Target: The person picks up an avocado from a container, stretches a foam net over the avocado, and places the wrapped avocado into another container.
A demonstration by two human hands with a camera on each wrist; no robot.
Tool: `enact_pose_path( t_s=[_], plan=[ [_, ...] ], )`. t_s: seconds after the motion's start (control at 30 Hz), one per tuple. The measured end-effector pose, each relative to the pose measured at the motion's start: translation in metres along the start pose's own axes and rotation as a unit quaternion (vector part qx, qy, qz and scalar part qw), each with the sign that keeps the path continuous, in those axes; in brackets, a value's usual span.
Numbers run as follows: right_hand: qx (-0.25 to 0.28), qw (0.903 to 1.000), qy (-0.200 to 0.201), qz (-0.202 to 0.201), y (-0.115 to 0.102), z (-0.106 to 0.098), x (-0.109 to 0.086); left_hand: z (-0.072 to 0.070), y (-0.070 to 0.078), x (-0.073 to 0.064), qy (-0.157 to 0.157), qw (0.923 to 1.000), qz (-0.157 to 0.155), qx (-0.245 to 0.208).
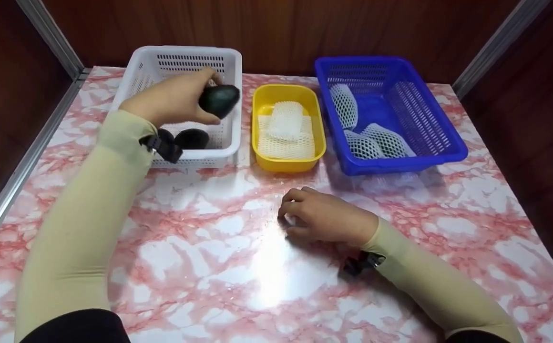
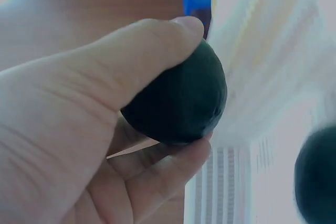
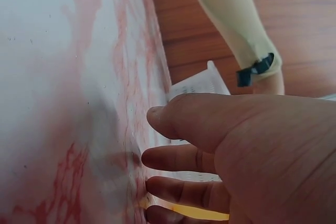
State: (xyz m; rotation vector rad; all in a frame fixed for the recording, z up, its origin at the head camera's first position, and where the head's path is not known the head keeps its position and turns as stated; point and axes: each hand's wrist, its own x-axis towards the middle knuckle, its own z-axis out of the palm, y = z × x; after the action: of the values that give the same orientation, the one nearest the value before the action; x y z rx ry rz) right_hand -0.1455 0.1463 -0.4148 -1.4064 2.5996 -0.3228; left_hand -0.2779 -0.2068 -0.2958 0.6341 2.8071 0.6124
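Observation:
My left hand (image 1: 174, 97) grips a dark green avocado (image 1: 220, 101) between thumb and fingers, above the white basket (image 1: 186, 49). In the left wrist view the held avocado (image 2: 181, 98) has its rounded end showing past the thumb. Below it, more dark avocados (image 1: 193, 139) lie in the white basket, partly hidden by the wrist strap. Near the middle of the table, my right hand (image 1: 329, 215) has its fingers loosely bent and holds nothing. The right wrist view shows that hand (image 3: 210, 129) with thumb and fingers apart, close to the tabletop.
A yellow bin (image 1: 288, 165) between the two baskets holds white foam net sleeves (image 1: 286, 121). To its right, a blue basket (image 1: 403, 163) contains several avocados in foam nets (image 1: 388, 140). Dark wooden panels (image 1: 276, 33) stand behind and beside the marbled table (image 1: 200, 267).

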Motion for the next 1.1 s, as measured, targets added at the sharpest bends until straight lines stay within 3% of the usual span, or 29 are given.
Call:
enact_pose_path(
  t_s=[0.3,0.47,0.7,0.9,1.1],
  plan=[
    [0.012,0.9999,-0.004,0.002,0.002,-0.002,0.001,0.027,0.036,-0.017,0.011,0.9981,0.059,-0.013],
    [0.017,0.9998,-0.003,0.0,0.002,-0.004,0.001,0.046,0.053,-0.025,-0.001,0.9938,0.106,-0.032],
    [0.012,0.9999,0.005,0.01,0.007,-0.007,-0.001,0.06,0.077,-0.034,-0.003,0.9847,0.174,0.011],
    [0.006,0.9988,0.017,0.045,0.016,-0.01,-0.003,0.076,0.094,-0.04,-0.021,0.9757,0.218,0.017],
    [0.006,0.9948,0.035,0.096,0.028,-0.012,-0.007,0.106,0.104,-0.041,-0.043,0.9647,0.26,0.005]
  ],
)
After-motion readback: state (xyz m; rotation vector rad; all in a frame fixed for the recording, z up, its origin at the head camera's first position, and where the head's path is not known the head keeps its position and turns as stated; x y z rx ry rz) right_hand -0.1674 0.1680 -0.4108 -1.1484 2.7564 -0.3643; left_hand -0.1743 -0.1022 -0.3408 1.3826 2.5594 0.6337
